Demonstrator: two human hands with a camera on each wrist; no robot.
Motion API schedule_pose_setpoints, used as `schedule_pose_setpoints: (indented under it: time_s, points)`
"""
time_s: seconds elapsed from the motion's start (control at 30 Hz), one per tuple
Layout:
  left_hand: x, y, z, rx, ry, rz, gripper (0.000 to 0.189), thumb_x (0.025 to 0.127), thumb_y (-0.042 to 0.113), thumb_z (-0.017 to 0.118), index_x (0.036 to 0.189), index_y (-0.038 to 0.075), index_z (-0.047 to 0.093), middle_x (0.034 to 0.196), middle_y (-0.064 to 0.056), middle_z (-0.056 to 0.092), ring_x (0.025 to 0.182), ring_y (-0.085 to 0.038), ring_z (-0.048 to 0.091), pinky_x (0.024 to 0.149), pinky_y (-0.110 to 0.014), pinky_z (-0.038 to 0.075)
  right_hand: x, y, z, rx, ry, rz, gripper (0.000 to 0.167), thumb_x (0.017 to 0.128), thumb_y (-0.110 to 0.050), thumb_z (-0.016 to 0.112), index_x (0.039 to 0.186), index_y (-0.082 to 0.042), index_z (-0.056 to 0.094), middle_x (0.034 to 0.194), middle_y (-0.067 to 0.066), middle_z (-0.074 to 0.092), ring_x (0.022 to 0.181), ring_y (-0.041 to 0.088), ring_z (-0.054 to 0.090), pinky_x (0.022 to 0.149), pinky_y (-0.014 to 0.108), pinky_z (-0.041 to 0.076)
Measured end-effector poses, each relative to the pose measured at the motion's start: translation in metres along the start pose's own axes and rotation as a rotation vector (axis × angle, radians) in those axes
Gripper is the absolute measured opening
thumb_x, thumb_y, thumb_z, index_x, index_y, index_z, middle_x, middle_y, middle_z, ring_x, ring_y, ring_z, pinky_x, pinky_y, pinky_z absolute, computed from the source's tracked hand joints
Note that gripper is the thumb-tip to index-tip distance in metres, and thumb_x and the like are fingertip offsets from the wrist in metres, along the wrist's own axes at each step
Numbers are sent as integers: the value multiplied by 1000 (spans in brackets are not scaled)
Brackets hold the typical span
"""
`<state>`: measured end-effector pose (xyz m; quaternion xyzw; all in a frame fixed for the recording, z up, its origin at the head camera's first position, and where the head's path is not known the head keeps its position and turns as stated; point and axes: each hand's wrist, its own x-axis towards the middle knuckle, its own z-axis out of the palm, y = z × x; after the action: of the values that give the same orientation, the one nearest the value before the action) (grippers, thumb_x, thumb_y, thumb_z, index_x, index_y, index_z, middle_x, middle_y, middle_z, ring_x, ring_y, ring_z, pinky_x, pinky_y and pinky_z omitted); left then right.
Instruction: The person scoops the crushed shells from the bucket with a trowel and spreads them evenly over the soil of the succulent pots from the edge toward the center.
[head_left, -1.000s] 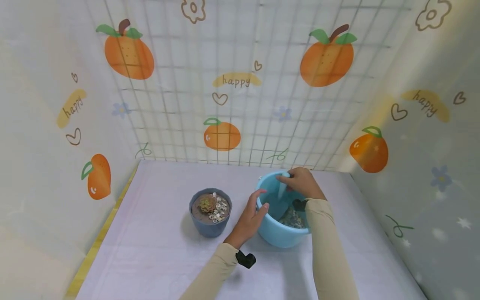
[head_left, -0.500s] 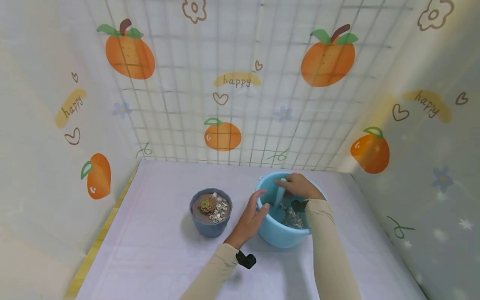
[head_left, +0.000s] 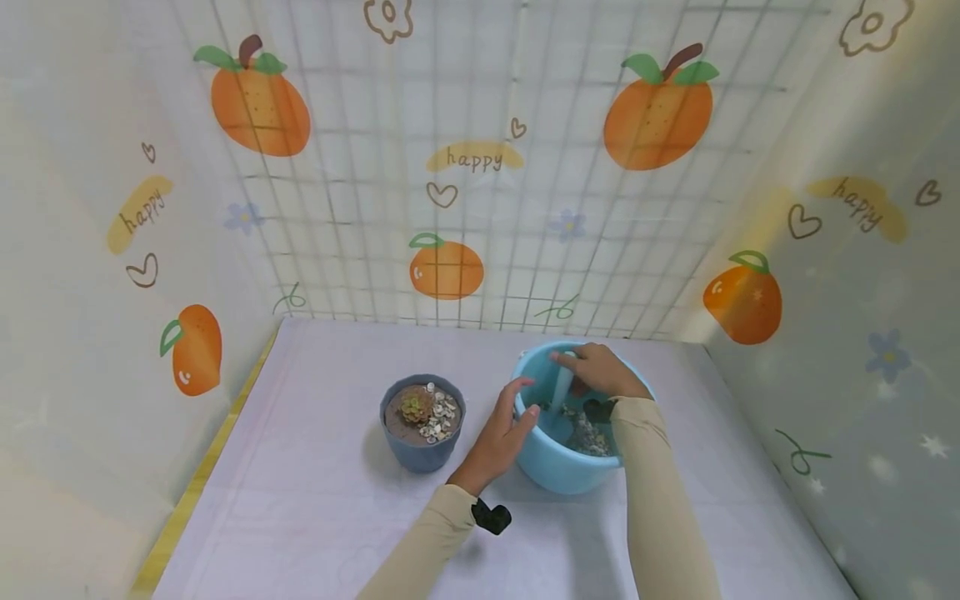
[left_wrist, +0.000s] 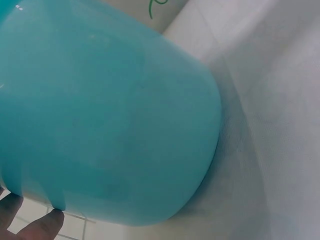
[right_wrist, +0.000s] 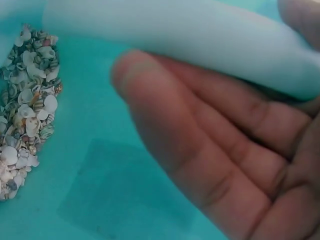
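Note:
A light blue plastic bucket [head_left: 566,475] stands on the cloth-covered table, holding a pile of small shells [head_left: 588,437], also visible in the right wrist view as shells [right_wrist: 30,110]. Inside it, my right hand [head_left: 603,371] grips the handle of a light blue shovel [head_left: 562,390]. The blade is low, beside the pile. The right wrist view shows curled fingers [right_wrist: 175,115] under the pale handle [right_wrist: 175,30]. My left hand [head_left: 495,433] rests against the bucket's left side, thumb and index tip at the rim. In the left wrist view, its fingertips [left_wrist: 42,225] touch the outer wall.
To the left stands a blue-grey flowerpot [head_left: 422,454] with a small succulent [head_left: 415,406] and several pale shells on its soil. A white patterned curtain [head_left: 360,208] backed by a wire grid rises behind the table, with similar curtains at both sides.
My right hand has lowered the shovel into the bucket, bringing its blade down beside the shells, and has stayed close to that spot since. My left hand keeps its place on the bucket.

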<state>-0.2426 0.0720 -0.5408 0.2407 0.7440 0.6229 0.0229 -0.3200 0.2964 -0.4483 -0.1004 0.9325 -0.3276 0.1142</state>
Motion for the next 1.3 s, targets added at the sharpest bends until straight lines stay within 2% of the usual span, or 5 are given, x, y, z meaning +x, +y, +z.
schedule_pose_setpoints:
  time_s: [0.33, 0.63, 0.97, 1.17, 1.3]
  points:
    - [-2, 3, 0, 11, 10, 14, 57, 111, 47, 40, 162, 21, 31, 166, 2, 28, 151, -14, 27, 117, -53, 33, -4, -4, 1, 123, 230, -20, 68, 105, -67, 45, 82, -5, 60, 67, 14, 60, 67, 42, 61, 67, 53, 53]
    - [-3, 4, 0, -2, 4, 18, 56, 112, 45, 39, 162, 21, 32, 166, 2, 29, 151, -14, 28, 116, -52, 35, -7, -5, 0, 201, 338, -26, 66, 105, -65, 47, 84, -3, 58, 65, 13, 57, 65, 42, 59, 63, 47, 50]
    - [-6, 23, -8, -19, -30, -29, 58, 112, 48, 41, 164, 24, 34, 171, -2, 17, 155, -22, 20, 116, -53, 34, -12, -7, -13, 176, 293, 11, 61, 108, -58, 47, 83, -4, 57, 64, 12, 59, 60, 30, 59, 64, 42, 52]
    - [-7, 29, -18, 40, 31, -34, 59, 110, 54, 40, 163, 28, 37, 173, 0, 13, 155, -26, 23, 116, -53, 35, -13, -11, -31, 176, 309, -6, 70, 105, -64, 47, 83, 0, 61, 63, 16, 60, 62, 40, 60, 60, 44, 51]
    - [-6, 30, -27, 42, 69, -2, 58, 111, 51, 41, 162, 25, 38, 172, -3, 15, 154, -29, 25, 115, -55, 36, -15, -9, -41, 165, 316, 22, 72, 105, -66, 47, 85, 1, 62, 63, 14, 61, 62, 36, 61, 60, 41, 52]
